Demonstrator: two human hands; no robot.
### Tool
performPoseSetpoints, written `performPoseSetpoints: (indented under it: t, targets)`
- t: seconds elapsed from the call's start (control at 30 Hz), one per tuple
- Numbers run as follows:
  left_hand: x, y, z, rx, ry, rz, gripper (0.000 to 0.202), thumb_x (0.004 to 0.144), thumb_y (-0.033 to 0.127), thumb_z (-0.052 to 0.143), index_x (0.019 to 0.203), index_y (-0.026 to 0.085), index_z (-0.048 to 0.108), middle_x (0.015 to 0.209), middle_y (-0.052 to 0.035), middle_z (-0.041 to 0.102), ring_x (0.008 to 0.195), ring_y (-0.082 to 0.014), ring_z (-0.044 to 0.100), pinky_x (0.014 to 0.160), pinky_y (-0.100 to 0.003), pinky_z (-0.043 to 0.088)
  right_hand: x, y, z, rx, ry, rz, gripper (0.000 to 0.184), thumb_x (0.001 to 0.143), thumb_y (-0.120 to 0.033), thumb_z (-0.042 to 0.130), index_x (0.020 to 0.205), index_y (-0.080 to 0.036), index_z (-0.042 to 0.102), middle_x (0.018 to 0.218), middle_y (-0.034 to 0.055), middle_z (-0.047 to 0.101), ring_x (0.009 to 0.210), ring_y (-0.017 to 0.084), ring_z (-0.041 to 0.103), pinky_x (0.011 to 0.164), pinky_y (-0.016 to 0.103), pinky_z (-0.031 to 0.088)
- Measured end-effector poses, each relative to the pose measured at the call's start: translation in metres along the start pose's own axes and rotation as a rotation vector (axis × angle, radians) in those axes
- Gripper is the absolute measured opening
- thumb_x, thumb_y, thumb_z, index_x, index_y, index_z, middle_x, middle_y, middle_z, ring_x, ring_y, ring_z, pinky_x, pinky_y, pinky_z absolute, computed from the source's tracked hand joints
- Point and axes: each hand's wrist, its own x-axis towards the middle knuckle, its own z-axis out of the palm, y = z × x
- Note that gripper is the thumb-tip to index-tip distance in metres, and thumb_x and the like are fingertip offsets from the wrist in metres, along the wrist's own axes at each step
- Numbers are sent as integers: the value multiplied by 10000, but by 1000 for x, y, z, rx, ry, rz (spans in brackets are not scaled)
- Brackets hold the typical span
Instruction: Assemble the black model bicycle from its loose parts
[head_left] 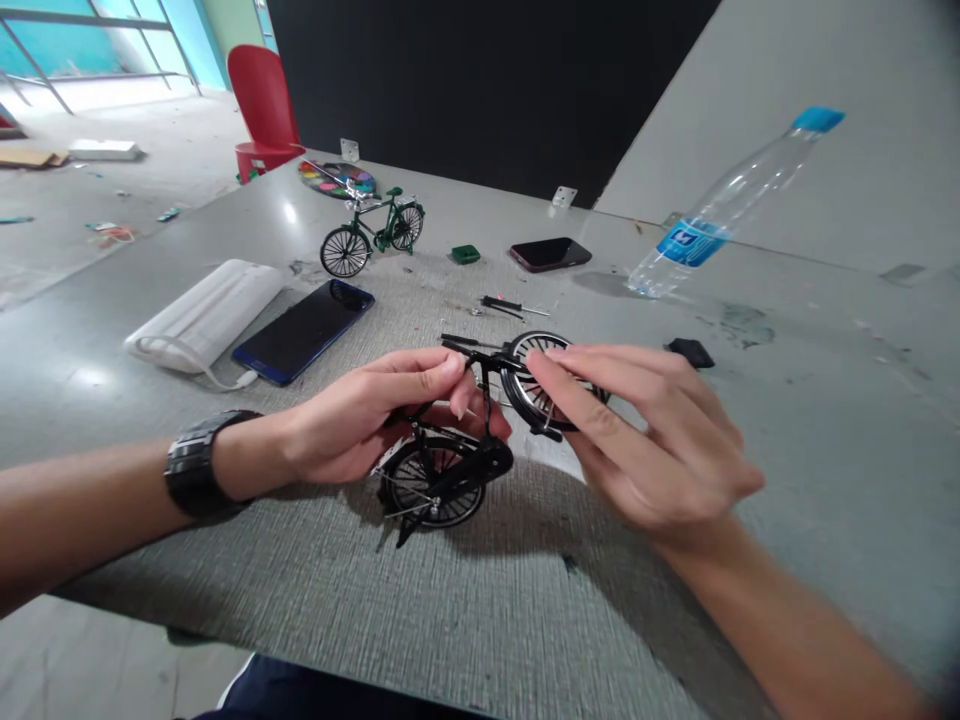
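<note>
A small black model bicycle (469,470) is held tilted above the grey table, between my two hands. My left hand (397,405), with a dark watch on its wrist, pinches the frame near the top tube. At the other wheel, my right hand (637,420) has its fingers laid over the rim and spokes, its thumb mostly hidden beneath. The rear wheel with chain case and kickstand hangs toward me. Beyond my hands lie a small screwdriver (502,303) and a dark thin piece. A small black part (690,352) rests right of my right hand.
A green model bicycle (382,228) stands farther back, near a paint palette (337,180) and a small green piece (465,254). Two phones, one blue (304,330) and one dark (550,253), lie flat. A white power bank (206,310) is left; a tilted-looking bottle (720,220) stands right.
</note>
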Motion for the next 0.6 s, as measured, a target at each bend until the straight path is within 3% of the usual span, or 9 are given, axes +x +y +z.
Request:
performPoseSetpoints:
  t: [0.23, 0.33, 0.47, 0.6]
  targets:
    - [3, -4, -5, -317, -94, -114, 288, 1047, 339, 467, 828, 164, 532, 930, -87, 726, 826, -262, 777, 741, -408, 642, 2, 0, -2, -126, -6, -128, 440, 801, -47, 821, 1213, -178, 740, 975, 60, 798, 870, 219, 732, 767, 338, 625]
    - [4, -5, -6, -362, -105, -118, 284, 1046, 308, 479, 827, 147, 562, 965, -113, 741, 866, -252, 773, 769, -373, 636, 0, 1, -1, -52, -36, -100, 450, 817, -11, 786, 1240, -155, 729, 1011, 85, 791, 905, 227, 732, 794, 349, 620]
    - [3, -4, -5, -322, -89, -80, 272, 1017, 268, 565, 794, 117, 609, 989, -146, 749, 902, -188, 747, 766, -231, 604, -5, 2, 1, 67, -48, 4, 486, 886, 10, 677, 1327, -193, 695, 1087, 110, 771, 960, 245, 731, 804, 389, 612]
    - [1, -3, -3, -270, -56, -91, 177, 1001, 308, 623, 949, 141, 645, 976, -118, 752, 764, -139, 712, 547, -148, 514, -6, 2, 1, 156, -54, 66, 487, 916, -15, 626, 1349, -227, 689, 1090, 102, 771, 945, 241, 730, 783, 398, 596]
